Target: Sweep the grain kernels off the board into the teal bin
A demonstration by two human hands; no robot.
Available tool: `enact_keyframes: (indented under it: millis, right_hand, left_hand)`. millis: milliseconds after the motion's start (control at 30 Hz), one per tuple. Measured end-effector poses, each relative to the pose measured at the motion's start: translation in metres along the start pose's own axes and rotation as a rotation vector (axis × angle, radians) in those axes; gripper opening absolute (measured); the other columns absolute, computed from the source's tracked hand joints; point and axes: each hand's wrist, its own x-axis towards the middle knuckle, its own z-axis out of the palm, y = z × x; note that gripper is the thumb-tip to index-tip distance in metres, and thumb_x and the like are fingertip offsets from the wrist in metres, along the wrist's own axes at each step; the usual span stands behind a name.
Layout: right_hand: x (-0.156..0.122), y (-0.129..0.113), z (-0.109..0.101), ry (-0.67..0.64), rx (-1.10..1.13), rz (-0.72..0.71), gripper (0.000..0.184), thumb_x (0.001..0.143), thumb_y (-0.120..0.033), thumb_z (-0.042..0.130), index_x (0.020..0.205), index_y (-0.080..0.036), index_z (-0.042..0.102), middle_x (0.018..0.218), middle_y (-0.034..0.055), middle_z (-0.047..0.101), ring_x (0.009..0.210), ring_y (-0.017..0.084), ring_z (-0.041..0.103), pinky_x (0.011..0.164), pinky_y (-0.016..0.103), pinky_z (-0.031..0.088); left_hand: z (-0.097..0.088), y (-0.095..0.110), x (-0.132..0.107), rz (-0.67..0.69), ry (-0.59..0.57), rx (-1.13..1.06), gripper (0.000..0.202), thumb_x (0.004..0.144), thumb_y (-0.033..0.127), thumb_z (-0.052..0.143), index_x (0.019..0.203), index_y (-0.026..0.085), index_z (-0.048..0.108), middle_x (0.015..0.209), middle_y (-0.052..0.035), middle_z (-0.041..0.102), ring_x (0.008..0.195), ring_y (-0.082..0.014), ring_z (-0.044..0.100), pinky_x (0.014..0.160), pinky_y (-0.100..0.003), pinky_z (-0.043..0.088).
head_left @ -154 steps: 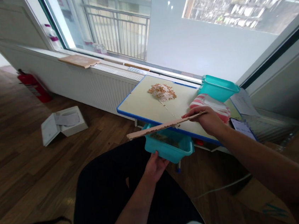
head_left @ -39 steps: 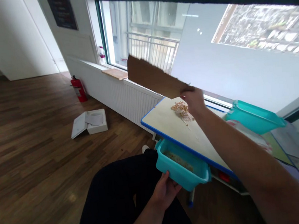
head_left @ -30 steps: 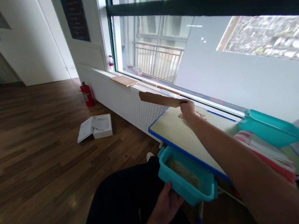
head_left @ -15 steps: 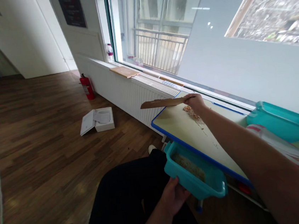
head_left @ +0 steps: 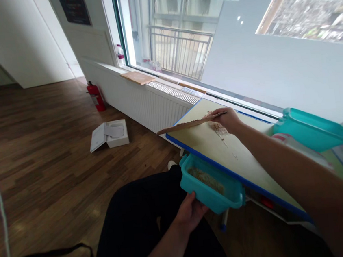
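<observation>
My left hand (head_left: 192,213) grips the near side of a teal plastic bin (head_left: 211,201), held just under the table's front edge. Loose brownish-grey grains (head_left: 206,180) cover part of the bin's floor. Over the table (head_left: 197,141), my right hand (head_left: 226,118) pinches one end of a flat piece of cardboard (head_left: 186,125), whose long side points left past the table corner. Beneath and beside that hand lies a small heap of reddish-tan crumbs (head_left: 219,129), with a thin trail of bits running toward me. The cardboard partly hides the heap.
A second teal bin (head_left: 312,128) stands at the table's right end, beside a white and red plastic bag (head_left: 299,147). The radiator (head_left: 144,102) and window run behind the table. On the floor are an open white box (head_left: 117,133) and a fire extinguisher (head_left: 95,96).
The cardboard's free end has tilted down toward the tabletop. My right hand still holds it, and my left hand keeps the bin at the table edge. The camera view has shifted slightly.
</observation>
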Motion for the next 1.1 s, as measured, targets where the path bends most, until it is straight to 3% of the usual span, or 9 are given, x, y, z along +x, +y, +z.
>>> enact_keyframes:
  millis: [233, 400, 533, 667, 867, 1000, 1100]
  right_hand:
    - [-0.068, -0.010, -0.023, -0.109, 0.019, -0.043, 0.023, 0.056, -0.016, 0.059, 0.068, -0.020, 0.077, 0.065, 0.0044, 0.072, 0.064, 0.017, 0.063, 0.057, 0.028, 0.046]
    - [-0.118, -0.015, -0.043, -0.087, -0.012, -0.083, 0.023, 0.056, -0.018, 0.057, 0.068, -0.022, 0.077, 0.077, 0.0053, 0.077, 0.076, 0.021, 0.070, 0.069, 0.031, 0.052]
    - [-0.155, -0.025, -0.058, -0.082, -0.037, -0.056, 0.019, 0.058, -0.023, 0.060, 0.066, -0.023, 0.077, 0.075, 0.0048, 0.077, 0.076, 0.023, 0.073, 0.074, 0.035, 0.055]
    - [-0.184, -0.032, -0.071, -0.086, -0.071, -0.075, 0.028, 0.057, -0.020, 0.053, 0.068, -0.026, 0.078, 0.079, 0.0041, 0.078, 0.081, 0.025, 0.075, 0.080, 0.038, 0.057]
    - [-0.193, -0.030, -0.078, 0.015, -0.042, -0.013, 0.024, 0.062, -0.021, 0.059, 0.072, -0.026, 0.079, 0.081, 0.0057, 0.078, 0.079, 0.026, 0.075, 0.079, 0.040, 0.059]
    - [-0.173, -0.015, -0.083, 0.211, 0.067, 0.058, 0.017, 0.056, -0.024, 0.072, 0.072, -0.021, 0.078, 0.075, 0.0047, 0.077, 0.073, 0.025, 0.072, 0.073, 0.039, 0.059]
    - [-0.168, 0.002, -0.102, 0.373, 0.113, 0.077, 0.016, 0.051, -0.025, 0.077, 0.065, -0.018, 0.074, 0.065, 0.0014, 0.072, 0.064, 0.024, 0.068, 0.065, 0.039, 0.058]
  left_hand:
    - [0.000, -0.003, 0.001, 0.000, 0.066, 0.011, 0.051, 0.089, 0.034, 0.066, 0.136, 0.021, 0.053, 0.130, -0.0111, 0.066, 0.123, -0.0267, 0.060, 0.110, -0.046, 0.042]
    - [0.005, -0.003, -0.003, -0.007, 0.057, 0.024, 0.046, 0.091, 0.036, 0.064, 0.132, 0.019, 0.055, 0.128, -0.0107, 0.067, 0.121, -0.0252, 0.061, 0.111, -0.044, 0.042]
    - [0.008, -0.006, -0.006, -0.016, 0.064, 0.033, 0.040, 0.089, 0.037, 0.066, 0.124, 0.018, 0.060, 0.122, -0.0114, 0.069, 0.116, -0.0258, 0.064, 0.111, -0.047, 0.042]
    - [0.007, -0.012, -0.006, -0.031, 0.040, 0.021, 0.032, 0.087, 0.033, 0.070, 0.115, 0.019, 0.065, 0.121, -0.0102, 0.070, 0.115, -0.0262, 0.064, 0.111, -0.047, 0.040]
    - [0.006, -0.011, -0.004, -0.033, 0.021, 0.035, 0.035, 0.086, 0.035, 0.072, 0.115, 0.018, 0.065, 0.120, -0.0108, 0.071, 0.113, -0.0257, 0.064, 0.109, -0.046, 0.043]
    - [0.009, -0.006, -0.005, -0.021, 0.017, 0.050, 0.046, 0.088, 0.037, 0.068, 0.129, 0.018, 0.059, 0.127, -0.0113, 0.068, 0.120, -0.0261, 0.061, 0.112, -0.046, 0.041]
    - [0.011, -0.008, -0.005, -0.013, 0.025, 0.046, 0.052, 0.089, 0.037, 0.067, 0.136, 0.018, 0.054, 0.128, -0.0117, 0.067, 0.121, -0.0259, 0.061, 0.113, -0.046, 0.040]
